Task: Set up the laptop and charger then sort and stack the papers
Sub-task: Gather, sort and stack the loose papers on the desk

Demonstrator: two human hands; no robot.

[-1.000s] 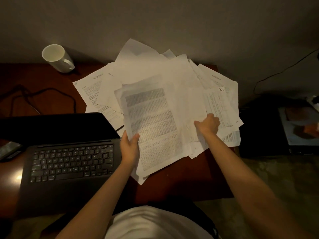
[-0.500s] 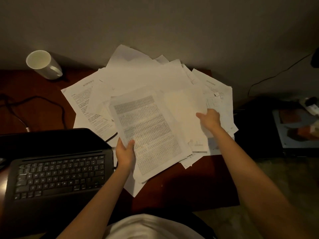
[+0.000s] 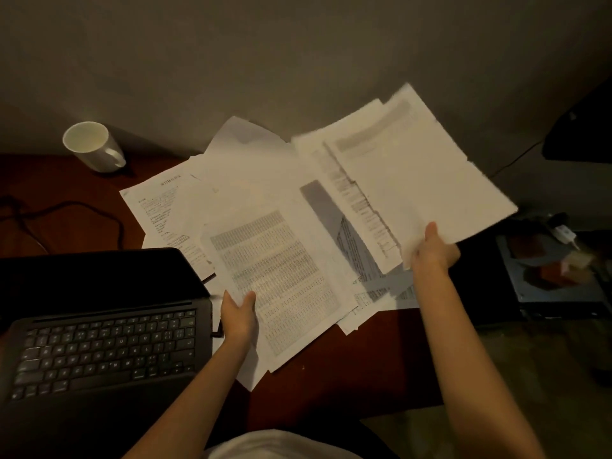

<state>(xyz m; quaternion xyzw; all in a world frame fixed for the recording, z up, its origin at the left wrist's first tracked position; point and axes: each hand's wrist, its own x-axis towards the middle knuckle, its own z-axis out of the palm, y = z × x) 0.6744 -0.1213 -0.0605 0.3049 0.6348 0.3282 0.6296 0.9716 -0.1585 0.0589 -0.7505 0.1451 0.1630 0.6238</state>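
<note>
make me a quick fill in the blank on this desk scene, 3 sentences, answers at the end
1. The right hand holds a bundle of sheets lifted ____ the paper pile.
2. The left hand grips the sheet printed with a dense ____.
3. The white mug stands on the desk behind the open ____.

Answers: above; table; laptop

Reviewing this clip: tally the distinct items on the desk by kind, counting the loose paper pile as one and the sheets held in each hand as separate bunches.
Mug: 1
Laptop: 1
Cable: 1
Paper pile: 1
Held bunches: 2, a printed table sheet gripped by the left hand, lifted sheets gripped by the right hand
Total: 6
</note>
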